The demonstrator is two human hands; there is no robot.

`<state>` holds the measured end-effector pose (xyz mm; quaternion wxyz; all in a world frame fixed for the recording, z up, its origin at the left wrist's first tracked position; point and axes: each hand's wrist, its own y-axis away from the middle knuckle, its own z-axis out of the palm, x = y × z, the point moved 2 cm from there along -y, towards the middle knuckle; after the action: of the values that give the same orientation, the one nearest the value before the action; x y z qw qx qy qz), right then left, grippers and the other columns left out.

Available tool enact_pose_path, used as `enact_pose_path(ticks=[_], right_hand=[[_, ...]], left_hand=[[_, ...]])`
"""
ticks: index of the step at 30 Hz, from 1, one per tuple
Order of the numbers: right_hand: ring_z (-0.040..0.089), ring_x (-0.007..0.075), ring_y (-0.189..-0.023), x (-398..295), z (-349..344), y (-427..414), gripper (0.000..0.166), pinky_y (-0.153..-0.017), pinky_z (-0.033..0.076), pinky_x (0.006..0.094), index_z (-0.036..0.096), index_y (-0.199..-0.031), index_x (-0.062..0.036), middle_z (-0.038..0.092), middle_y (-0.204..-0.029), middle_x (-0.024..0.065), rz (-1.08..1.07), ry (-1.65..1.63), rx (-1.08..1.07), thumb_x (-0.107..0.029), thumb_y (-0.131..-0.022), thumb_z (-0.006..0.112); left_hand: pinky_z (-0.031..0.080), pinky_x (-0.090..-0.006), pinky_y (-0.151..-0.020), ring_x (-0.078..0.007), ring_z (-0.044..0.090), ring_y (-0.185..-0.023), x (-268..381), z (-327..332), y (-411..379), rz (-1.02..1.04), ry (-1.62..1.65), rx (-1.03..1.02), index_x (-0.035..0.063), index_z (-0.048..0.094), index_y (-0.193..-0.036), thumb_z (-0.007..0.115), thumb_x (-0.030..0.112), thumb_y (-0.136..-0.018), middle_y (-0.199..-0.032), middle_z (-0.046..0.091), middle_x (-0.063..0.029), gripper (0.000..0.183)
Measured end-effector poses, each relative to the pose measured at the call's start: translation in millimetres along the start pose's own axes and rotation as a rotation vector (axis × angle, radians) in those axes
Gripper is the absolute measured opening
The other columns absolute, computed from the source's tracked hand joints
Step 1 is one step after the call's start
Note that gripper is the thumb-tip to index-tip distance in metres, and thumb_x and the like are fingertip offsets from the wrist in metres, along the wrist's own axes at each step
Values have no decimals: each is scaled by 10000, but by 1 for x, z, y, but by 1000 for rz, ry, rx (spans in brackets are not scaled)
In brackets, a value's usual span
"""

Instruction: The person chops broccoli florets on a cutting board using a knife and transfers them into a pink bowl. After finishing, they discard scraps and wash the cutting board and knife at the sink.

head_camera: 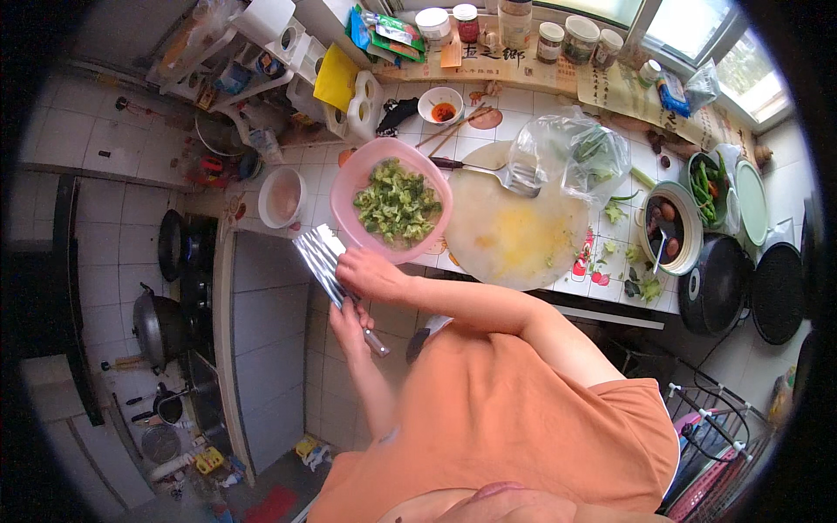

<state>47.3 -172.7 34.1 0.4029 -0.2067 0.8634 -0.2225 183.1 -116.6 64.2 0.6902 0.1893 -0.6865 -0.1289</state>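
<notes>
A wide-bladed kitchen cleaver [320, 258] slants over the gap left of my body, its shiny blade towards the upper left. My left hand [350, 323] grips it where blade and handle meet; the wooden handle sticks out below. My right hand [366, 273] reaches across, its bent fingers against the blade's right side; what is under them is hidden. Just above stands a pink plastic basin [343, 186] of chopped green broccoli [397, 202]. Right of it lies a round cutting board [516, 242] with yellow stains, a slotted metal spatula [523, 180] across its top.
A white bowl [283, 198] stands left of the basin, a sauce bowl [441, 106] with chopsticks [458, 127] behind. A plastic bag of greens [598, 157] overlaps the board. Rightward are a pot with eggs [696, 229], green peppers [705, 186] and a black pan [716, 284]. A wok [157, 330] is far left.
</notes>
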Motion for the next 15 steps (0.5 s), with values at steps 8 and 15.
enact_pose_path(ticks=[8,15], right_hand=[[557,283,-1045,25,-28,0,337,-832,481,388,575,-1136,-47,569,-1132,132,177,61,174,-67,-800,560],[561,321,-1076,53,-67,74,295,-887,483,403,621,-1096,-31,588,-1179,142,483,224,235,-36,-803,588]], left_hand=[[371,-261,-411,-84,402,-459,1,10,22,63,-96,-56,78,411,-896,452,156,-1014,-688,480,-27,148],[366,-244,-396,-77,420,-443,-15,44,35,248,-236,-184,66,380,-809,447,169,-1034,-688,509,-32,256]])
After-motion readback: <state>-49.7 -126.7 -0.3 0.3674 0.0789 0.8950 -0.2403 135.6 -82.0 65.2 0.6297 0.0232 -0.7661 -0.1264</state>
